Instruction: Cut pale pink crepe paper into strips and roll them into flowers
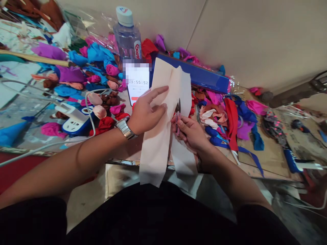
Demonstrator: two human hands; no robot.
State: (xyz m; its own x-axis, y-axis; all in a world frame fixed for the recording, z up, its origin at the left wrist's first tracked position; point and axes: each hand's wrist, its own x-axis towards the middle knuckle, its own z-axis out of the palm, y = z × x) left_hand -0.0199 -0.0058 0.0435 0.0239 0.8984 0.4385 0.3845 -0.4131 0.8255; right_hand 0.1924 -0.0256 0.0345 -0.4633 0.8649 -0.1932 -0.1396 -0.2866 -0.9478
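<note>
A long pale cream sheet (157,149), which could be crepe paper or thin cloth, hangs over the table's front edge. It is slit from the lower end, with a second strip (184,158) hanging on the right. My left hand (148,110), with a metal watch at the wrist, lies on the sheet's left side with thumb and forefinger stretched apart; its other fingers are hidden. In my right hand (187,131) are small scissors (178,110) with pinkish handles, fingers closed round them. Their dark blades meet the sheet at the top of the slit.
Behind the sheet lie a blue box (204,76), a lit phone (138,83) and a water bottle (127,37). Colourful rolled flowers (99,54) crowd the left, beside a power strip (76,122) and its white cable. Scraps (231,122) and a glue gun (291,160) lie right.
</note>
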